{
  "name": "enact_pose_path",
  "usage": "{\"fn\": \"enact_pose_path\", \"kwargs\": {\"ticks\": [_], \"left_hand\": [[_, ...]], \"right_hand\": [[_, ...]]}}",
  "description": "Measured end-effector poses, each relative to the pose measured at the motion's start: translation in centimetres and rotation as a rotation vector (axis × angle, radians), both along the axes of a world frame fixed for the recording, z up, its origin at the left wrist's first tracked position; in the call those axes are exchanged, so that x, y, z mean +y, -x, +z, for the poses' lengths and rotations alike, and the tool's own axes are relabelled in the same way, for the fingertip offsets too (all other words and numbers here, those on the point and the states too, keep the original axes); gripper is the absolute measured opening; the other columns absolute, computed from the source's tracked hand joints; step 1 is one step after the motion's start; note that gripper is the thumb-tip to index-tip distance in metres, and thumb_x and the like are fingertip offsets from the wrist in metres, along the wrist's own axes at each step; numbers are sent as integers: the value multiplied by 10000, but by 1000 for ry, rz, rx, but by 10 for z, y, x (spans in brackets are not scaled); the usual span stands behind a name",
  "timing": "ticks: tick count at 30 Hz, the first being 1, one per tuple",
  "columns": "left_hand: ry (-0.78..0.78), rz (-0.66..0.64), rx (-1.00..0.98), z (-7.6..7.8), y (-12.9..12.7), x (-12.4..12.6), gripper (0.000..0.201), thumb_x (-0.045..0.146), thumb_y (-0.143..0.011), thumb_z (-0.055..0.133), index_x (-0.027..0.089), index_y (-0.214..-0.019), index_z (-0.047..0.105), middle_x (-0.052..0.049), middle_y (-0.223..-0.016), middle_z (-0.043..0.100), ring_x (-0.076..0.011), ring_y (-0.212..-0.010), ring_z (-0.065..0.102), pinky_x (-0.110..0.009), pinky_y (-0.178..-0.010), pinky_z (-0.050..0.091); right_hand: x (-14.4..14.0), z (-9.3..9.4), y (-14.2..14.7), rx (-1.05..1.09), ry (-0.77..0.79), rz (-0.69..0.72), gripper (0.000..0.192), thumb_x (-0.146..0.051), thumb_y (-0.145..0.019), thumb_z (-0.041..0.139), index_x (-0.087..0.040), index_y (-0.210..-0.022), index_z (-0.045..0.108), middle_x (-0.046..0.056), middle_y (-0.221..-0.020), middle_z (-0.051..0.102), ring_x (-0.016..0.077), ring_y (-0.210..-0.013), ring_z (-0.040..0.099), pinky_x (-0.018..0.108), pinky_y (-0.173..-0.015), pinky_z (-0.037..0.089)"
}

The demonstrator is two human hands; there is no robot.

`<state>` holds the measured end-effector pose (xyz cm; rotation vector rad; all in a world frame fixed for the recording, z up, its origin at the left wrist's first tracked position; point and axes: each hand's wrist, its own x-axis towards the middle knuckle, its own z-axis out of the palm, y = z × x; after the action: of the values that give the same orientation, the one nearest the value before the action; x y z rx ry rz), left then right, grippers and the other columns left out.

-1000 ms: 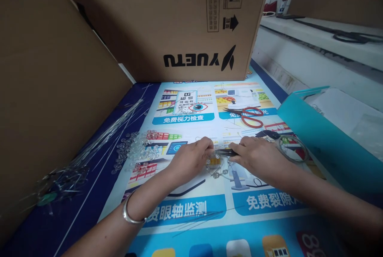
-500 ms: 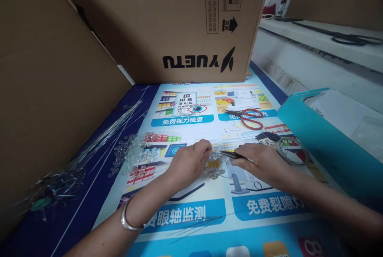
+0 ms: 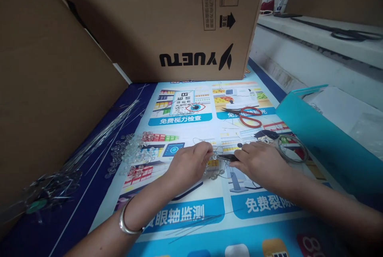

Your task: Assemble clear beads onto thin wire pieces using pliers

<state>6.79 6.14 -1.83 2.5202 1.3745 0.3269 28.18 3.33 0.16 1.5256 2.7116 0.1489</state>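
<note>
Head view: our left hand pinches a beaded wire piece at the poster's middle. Our right hand closes on dark pliers, tips at the piece. Loose beads lie left; red scissors lie beyond.

Soft, even daylight fills the scene, brightest on the white ledge beyond and to the right of the hands. Shadows under the hands are faint. The glossy poster shows little glare. Edges bow from wide-angle distortion, and the near forearms blur slightly.
</note>
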Motion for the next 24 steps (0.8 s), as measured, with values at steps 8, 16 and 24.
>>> {"fn": "enact_pose_path", "kwargs": {"ticks": [8, 16, 24], "left_hand": [[44, -15, -40, 0, 0, -1, 145, 271, -884, 333, 205, -927, 454, -28, -806, 628, -186, -700, 593, -266, -585, 380], [70, -27, -70, 0, 0, -1, 130, 239, -875, 341, 204, -908, 462, -24, -808, 617, -172, -693, 576, -264, -595, 387], [82, -46, -74, -1, -1, 1, 123, 231, -875, 343, 198, -911, 456, -31, -818, 617, -179, -684, 572, -267, -589, 383]], "right_hand": [[1, 3, 1, 23, 47, 0, 320, -418, -871, 419, -160, -813, 599, 73, -741, 619, 197, -723, 571, 278, -600, 317], [0, 5, 1, 15, 62, 15, 329, -410, -875, 410, -156, -798, 605, 71, -742, 629, 189, -708, 574, 268, -592, 320], [-1, 3, 2, 26, 93, 31, 309, -395, -871, 419, -159, -780, 598, 52, -725, 642, 177, -658, 576, 257, -539, 287]]}}
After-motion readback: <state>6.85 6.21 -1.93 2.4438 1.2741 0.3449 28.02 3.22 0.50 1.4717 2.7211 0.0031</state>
